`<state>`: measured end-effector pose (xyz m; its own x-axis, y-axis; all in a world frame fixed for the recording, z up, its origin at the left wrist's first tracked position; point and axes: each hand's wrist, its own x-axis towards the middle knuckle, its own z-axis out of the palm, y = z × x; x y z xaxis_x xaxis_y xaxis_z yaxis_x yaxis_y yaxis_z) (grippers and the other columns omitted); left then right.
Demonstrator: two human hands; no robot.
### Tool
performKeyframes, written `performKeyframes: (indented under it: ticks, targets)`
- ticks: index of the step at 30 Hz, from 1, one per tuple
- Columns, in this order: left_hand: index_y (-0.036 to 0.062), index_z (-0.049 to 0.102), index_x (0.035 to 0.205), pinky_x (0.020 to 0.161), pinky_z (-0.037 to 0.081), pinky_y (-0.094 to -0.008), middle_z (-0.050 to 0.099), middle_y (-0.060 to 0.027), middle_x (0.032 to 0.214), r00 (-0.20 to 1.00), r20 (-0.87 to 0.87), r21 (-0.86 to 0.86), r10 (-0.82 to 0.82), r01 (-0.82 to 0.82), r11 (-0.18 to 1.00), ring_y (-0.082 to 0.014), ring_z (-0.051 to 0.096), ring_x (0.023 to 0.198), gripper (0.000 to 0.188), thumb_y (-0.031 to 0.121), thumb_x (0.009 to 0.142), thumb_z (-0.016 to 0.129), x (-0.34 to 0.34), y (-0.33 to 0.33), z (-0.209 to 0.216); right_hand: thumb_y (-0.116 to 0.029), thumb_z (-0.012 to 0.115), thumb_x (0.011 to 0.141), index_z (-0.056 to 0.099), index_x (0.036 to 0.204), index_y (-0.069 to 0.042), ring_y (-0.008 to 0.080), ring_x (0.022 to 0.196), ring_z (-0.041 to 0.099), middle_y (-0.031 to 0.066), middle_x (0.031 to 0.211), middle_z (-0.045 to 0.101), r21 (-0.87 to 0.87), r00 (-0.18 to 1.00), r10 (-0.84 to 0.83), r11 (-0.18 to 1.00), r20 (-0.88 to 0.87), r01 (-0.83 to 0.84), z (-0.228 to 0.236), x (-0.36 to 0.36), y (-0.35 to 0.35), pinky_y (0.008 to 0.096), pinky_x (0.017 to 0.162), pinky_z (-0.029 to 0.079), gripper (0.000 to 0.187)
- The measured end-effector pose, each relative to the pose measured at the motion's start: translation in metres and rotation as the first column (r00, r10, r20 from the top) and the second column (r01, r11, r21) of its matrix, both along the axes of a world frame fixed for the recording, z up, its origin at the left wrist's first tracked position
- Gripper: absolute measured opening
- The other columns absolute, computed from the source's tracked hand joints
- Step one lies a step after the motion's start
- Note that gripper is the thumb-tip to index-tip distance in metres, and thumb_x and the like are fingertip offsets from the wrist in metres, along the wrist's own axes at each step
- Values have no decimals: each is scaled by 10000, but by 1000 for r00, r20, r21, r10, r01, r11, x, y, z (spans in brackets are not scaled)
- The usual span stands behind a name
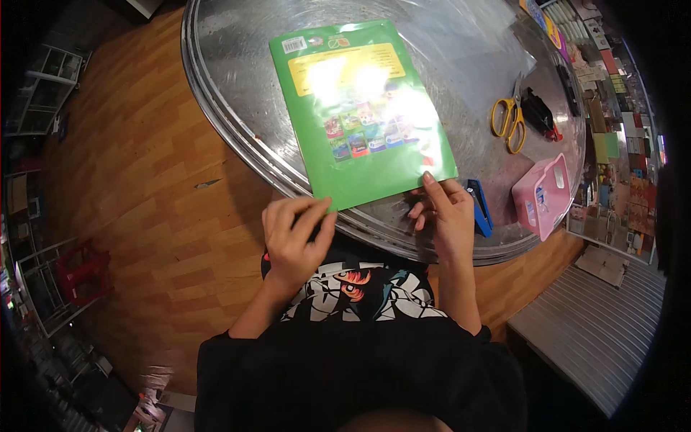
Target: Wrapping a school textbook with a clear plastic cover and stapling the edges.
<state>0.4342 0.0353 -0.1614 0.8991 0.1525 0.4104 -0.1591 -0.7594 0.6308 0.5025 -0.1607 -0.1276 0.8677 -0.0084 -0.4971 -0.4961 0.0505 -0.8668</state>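
Note:
A green book (374,183) with a glossy, light-reflecting cover lies tilted over the round metal table, its near edge toward me. The cover carries a yellow panel and rows of small pictures. At the book's near left corner, my left hand (291,237) has its thumb and fingertips closed on the tip of the cover. My right hand (448,212) grips the near right edge, thumb on top and the other fingers curled below. Just right of that hand rests a blue stapler (480,209).
Yellow-handled scissors (509,122) and a black tool with a red tip (538,114) lie to the right on the metal table (237,86). A pink basket (536,198) stands near its right rim. Clear plastic sheets (468,43) are spread at the far side. A red stool (83,273) is at left.

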Motion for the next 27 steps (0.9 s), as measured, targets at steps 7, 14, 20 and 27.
performKeyframes:
  ticks: [7,14,20,27]
  targets:
    - [-55,452,1186,902,426,-329,502,-186,1170,641,11,-987,-767,-115,-110,-275,496,1091,334,77,880,446,-19,-13,7,-130,589,819,592,962,34,107,740,562,70,860,615,92,971,-62,995,232,42,22,-15,7,237,620,454,217]
    - [22,377,1238,985,346,-369,414,-111,1281,858,246,-387,-451,-340,-857,-229,386,1199,372,209,918,398,-9,-48,-4,-94,558,837,592,965,50,135,802,574,84,914,616,121,939,10,991,343,-55,44,-20,15,263,755,438,196]
    - [69,430,1178,969,361,-367,466,-85,1230,895,201,-420,-398,-288,-860,-213,400,1184,306,233,921,403,-3,-58,1,-117,510,862,548,1021,47,163,874,580,102,984,599,274,964,-66,962,258,-7,32,-14,10,314,783,453,232]
    - [88,418,1185,1000,323,-405,452,-58,1250,914,74,-508,-398,-309,-804,-194,348,1223,300,222,917,405,7,-67,13,-131,449,884,492,1070,19,202,950,568,110,1058,568,452,979,-124,891,161,39,26,-4,1,339,806,444,243]
